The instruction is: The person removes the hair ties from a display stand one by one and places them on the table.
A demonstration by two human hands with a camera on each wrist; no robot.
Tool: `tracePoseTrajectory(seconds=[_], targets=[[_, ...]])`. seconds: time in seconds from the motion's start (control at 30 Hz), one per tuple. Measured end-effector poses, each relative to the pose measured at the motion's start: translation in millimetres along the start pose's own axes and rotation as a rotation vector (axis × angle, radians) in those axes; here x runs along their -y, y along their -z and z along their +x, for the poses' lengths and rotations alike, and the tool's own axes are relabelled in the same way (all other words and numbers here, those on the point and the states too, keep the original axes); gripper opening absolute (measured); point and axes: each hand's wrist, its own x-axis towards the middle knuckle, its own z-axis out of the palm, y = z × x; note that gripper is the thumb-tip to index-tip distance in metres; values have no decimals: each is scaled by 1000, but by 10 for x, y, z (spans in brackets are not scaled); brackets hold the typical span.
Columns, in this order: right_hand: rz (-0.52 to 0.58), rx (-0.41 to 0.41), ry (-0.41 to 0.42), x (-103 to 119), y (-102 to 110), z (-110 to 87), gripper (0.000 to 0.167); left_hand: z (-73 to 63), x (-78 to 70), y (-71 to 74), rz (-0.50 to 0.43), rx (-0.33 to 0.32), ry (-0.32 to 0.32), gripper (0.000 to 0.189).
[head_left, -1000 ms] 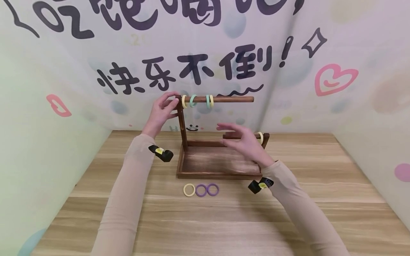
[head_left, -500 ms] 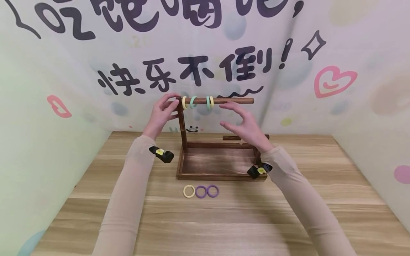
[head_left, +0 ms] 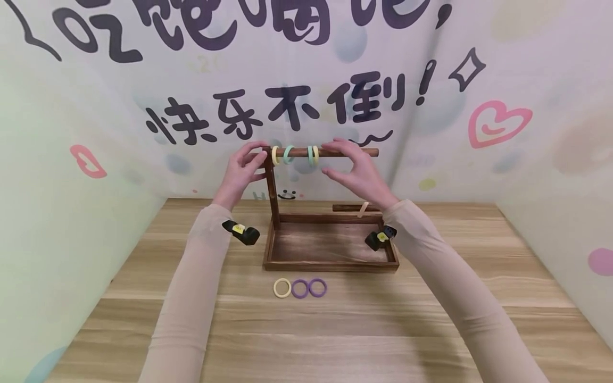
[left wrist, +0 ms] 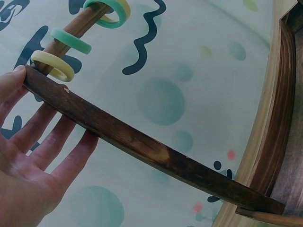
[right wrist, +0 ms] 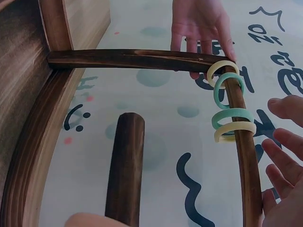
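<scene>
A brown wooden stand (head_left: 273, 194) has a top rod (head_left: 299, 152) carrying a yellow ring (left wrist: 64, 74), a mint green ring (left wrist: 71, 41), then another mint ring (right wrist: 232, 113) and another yellow ring (right wrist: 235, 126) side by side. My left hand (head_left: 241, 173) holds the stand's upright at its top corner, thumb at the end and fingertips along the edge. My right hand (head_left: 359, 171) reaches up to the top rod just right of the last yellow ring, thumb and fingers apart, with nothing between them.
On the table (head_left: 306, 340), a yellow ring (head_left: 282, 288) and two purple rings (head_left: 300, 289) lie in a row before the stand's tray (head_left: 330, 265). A lower rod (head_left: 346, 207) bears a pale band (head_left: 363, 209); my right forearm hides its right end. A printed wall stands behind.
My right hand has risen from beside the lower rod to the top rod, ending near the paired rings. My left hand stays at the upright's top. The rings on the top rod have not moved.
</scene>
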Motion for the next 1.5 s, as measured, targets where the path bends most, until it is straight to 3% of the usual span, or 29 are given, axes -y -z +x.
tracePoseTrajectory(seconds=[0.5,0.87,1.2,1.5], targets=[[-16,11,2,9,15,267,45,1,10,-10,11,13,-5,22],[90,73,-90,-43,-40,277,43,13,18,-7,9,12,3,22],[19,117,-86,-33,-77,317,45,10,7,-1,17,12,1,23],[-91,95,-115,-23,-125,365,42,8,14,5,19,11,-2,26]])
